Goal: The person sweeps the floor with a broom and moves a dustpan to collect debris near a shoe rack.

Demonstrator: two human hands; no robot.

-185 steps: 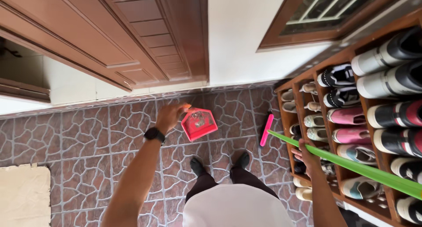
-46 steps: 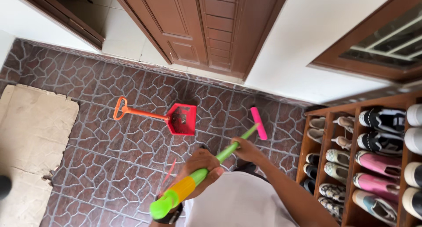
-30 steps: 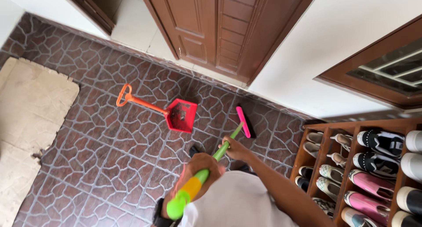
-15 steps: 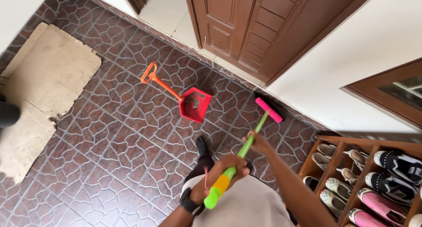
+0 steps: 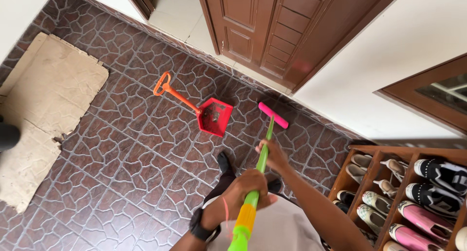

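My left hand (image 5: 249,185) is wrapped tight around the green broom handle (image 5: 262,154) near its yellow grip band, and my right hand (image 5: 273,154) is closed around the same handle further down. The pink broom head (image 5: 273,115) rests on the brown tiled floor (image 5: 126,149), just right of the red dustpan (image 5: 214,116) with its orange handle. Flattened cardboard (image 5: 44,110) lies far left; a wooden shoe rack (image 5: 408,183) stands at my right.
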